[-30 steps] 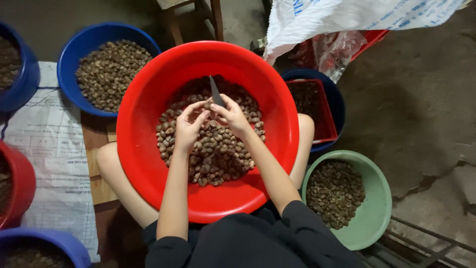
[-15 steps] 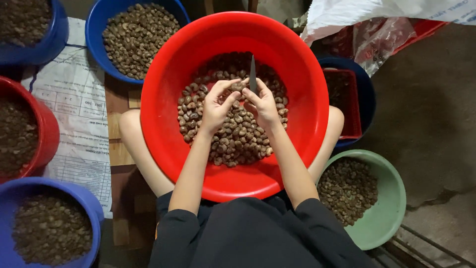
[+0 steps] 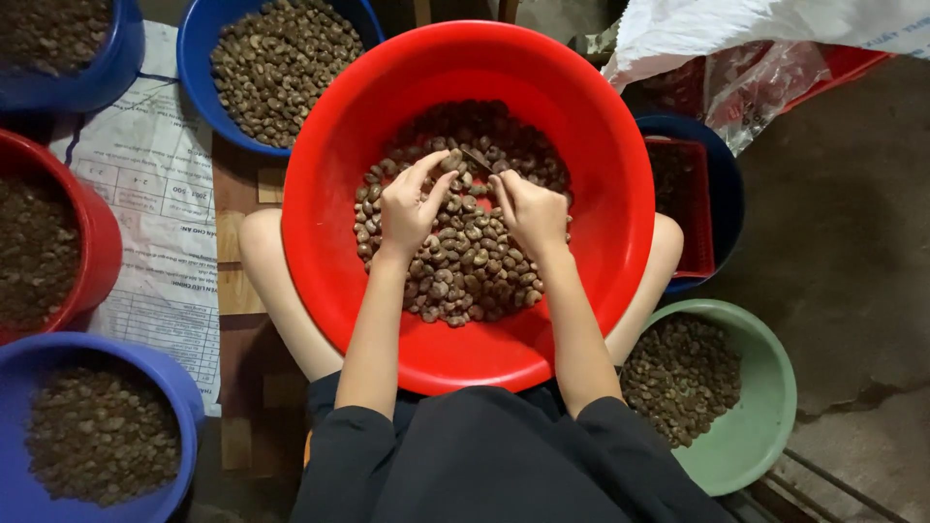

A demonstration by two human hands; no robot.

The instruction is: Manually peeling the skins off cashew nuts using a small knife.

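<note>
I observe both hands lowered into the large red basin [image 3: 601, 145], which rests on the person's lap. The basin holds a heap of brown nuts [image 3: 465, 261] piled in its middle and far part.

The left hand [image 3: 409, 205] lies palm-down on the heap, its fingers [image 3: 433, 167] curled and drawn together at the tips, touching the nuts directly under them. I cannot tell whether one nut is pinched between those tips or merely pressed. The right hand [image 3: 531, 211] lies just beside the left, also on the heap, its fingers folded inward. A thin dark blade [image 3: 476, 158] shows just beyond the right-hand fingers, between the two hands; it appears to be held by the right hand, though the handle is hidden inside the grip.

Outward from the left-hand fingers and beyond the red rim, I note a blue basin of nuts [image 3: 281, 58]. Farther left stand a second blue basin [image 3: 58, 48], a red bucket [image 3: 48, 242] and, nearer the person, a blue bucket [image 3: 97, 426], all filled with similar brown material. A printed sack [image 3: 160, 213] lies on the floor between them.

Outward from the right-hand fingers I note a dark blue basin with a small red crate [image 3: 683, 203] inside it, and nearer the person a green basin [image 3: 765, 407] holding nuts. A white bag [image 3: 765, 29] lies beyond.
</note>
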